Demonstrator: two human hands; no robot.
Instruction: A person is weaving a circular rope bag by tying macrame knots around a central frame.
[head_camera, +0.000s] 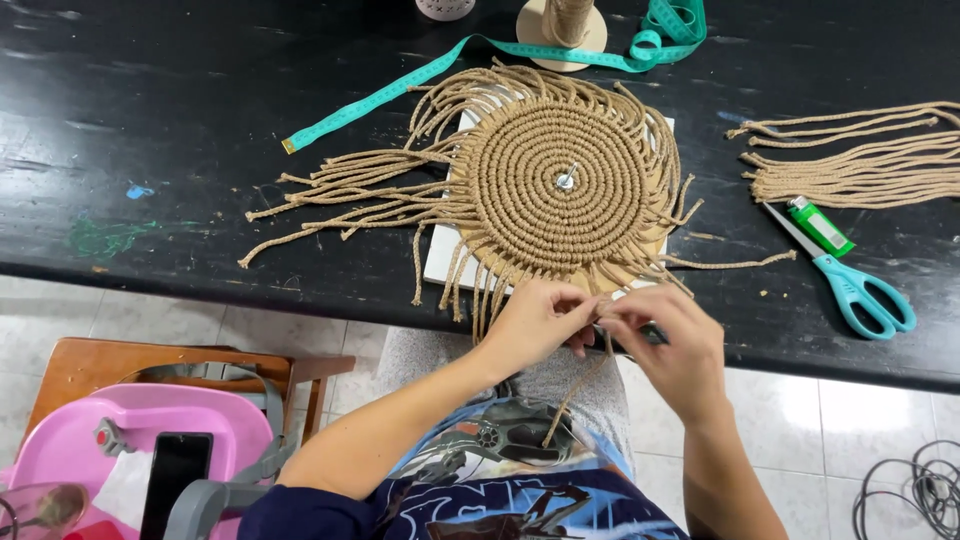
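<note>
1. Nearest the camera, a pink bag (190, 420) with a dark phone (175, 475) on it sits on a wooden stool (110, 365) at lower left; a coil of dark cable (915, 495) lies on the tiled floor at lower right.
2. The left hand (535, 325) and right hand (670, 345) meet at the table's near edge, fingertips pinched together on a jute cord (580, 385) — its loose end hangs down over the lap.
3. Just beyond the hands, the round jute mat (560, 180) lies flat on the black table (150, 120), coiled in a spiral around a metal pin (566, 180), resting on a white board (440, 255). Its fringe fans out leftward and down toward the hands.
4. To the right, turquoise-handled scissors (850, 280) lie beside a green lighter (820, 227), with a bundle of cut cords (860, 160) just past them.
5. Farthest off, a teal measuring tape (450, 70) snakes across the table — it runs by a cord spool on a wooden base (565, 30).
</note>
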